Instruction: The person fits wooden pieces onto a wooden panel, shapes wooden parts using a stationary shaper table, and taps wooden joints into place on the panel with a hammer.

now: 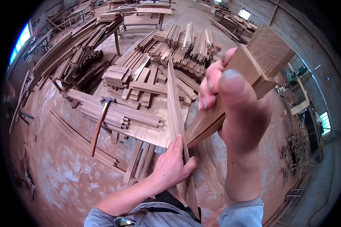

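My left hand is closed around the lower part of a long, narrow wooden strip, with the thumb on its right side. The strip's near end reaches my waist, and its far end points over the stacked wood. Raised on the right, close to the camera, my right hand grips a thick brown wooden piece. That piece has a stepped upper part and narrows downward to an end beside the strip. Whether the two touch, I cannot tell. Part of the piece is hidden by my right hand.
A hammer lies across boards on the low work table. Stacked wooden pieces fill its far side. Long strips lie on the floor to the left. A rack of lumber stands farther left, and a shelf is at right.
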`<state>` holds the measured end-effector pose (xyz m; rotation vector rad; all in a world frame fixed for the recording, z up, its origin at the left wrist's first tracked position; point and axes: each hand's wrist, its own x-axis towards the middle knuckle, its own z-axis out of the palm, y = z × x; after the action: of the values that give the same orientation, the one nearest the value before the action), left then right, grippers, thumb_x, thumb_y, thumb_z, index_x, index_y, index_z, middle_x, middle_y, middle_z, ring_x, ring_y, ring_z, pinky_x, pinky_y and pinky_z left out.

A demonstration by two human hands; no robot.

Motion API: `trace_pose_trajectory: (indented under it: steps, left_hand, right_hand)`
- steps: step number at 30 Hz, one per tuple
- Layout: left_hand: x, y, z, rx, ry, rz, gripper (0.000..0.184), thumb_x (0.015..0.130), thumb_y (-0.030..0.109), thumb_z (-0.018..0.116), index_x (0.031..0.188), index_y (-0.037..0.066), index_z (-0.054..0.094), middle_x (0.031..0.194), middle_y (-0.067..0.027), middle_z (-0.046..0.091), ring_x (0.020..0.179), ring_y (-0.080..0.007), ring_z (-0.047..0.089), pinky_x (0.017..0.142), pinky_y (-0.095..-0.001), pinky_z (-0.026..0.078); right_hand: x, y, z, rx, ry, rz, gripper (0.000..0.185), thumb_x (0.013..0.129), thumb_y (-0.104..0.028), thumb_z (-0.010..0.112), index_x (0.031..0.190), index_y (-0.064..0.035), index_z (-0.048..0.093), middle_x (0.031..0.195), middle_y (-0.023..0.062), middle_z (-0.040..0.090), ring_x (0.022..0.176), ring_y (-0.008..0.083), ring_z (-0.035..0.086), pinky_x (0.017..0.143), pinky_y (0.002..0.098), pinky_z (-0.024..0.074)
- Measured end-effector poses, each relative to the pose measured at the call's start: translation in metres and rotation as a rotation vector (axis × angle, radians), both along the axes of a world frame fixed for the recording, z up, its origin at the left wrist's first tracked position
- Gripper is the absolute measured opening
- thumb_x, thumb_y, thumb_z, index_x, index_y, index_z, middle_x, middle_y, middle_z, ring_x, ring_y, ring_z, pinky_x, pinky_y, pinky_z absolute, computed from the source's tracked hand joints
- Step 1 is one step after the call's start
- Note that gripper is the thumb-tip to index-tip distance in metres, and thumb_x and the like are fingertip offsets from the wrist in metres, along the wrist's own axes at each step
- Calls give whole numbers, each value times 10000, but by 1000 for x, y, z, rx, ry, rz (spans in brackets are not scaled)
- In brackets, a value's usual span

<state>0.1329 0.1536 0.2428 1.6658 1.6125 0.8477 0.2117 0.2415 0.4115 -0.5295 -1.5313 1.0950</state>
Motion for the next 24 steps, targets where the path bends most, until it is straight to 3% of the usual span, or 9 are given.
trace_pose_trajectory:
  steps: [11, 17, 23, 24]
  left_hand:
    - [-2, -3, -3, -3, -3, -15, 833, 840, 347, 617, 1387, -177, 269, 1106, -334, 537, 979, -473, 593, 837, -485, 504]
    - [-6, -6, -3, -12, -7, -18, 827, 844, 350, 604, 1399, -162, 267, 1128, -336, 533, 1011, -477, 580, 876, -487, 487]
    - [-6, 0, -6, -7, -29, -3, 812, 846, 356, 598, 1397, -154, 289, 1152, -335, 532, 1043, -482, 562, 910, -483, 468]
    - [-5, -1, -1, -19, -42, -5, 811, 846, 358, 598, 1396, -153, 292, 1154, -334, 533, 1045, -482, 562, 912, -483, 466]
  right_hand:
    - [4, -7, -29, -26, -15, -68, 522, 748, -277, 799, 1075, -26, 479, 773, 28, 537, 618, 117, 529, 556, 249, 450]
    - [0, -14, -33, -13, -83, -93, 391, 826, -137, 728, 1128, -27, 507, 865, 19, 581, 672, 66, 545, 582, 222, 466]
    - [7, -4, -47, 25, -132, -122, 359, 863, -87, 716, 1148, -23, 507, 913, 28, 588, 696, 75, 553, 602, 218, 472]
    - [6, -9, -49, -18, -59, -115, 324, 845, -91, 735, 1067, -28, 507, 856, 12, 574, 689, 62, 533, 599, 222, 464]
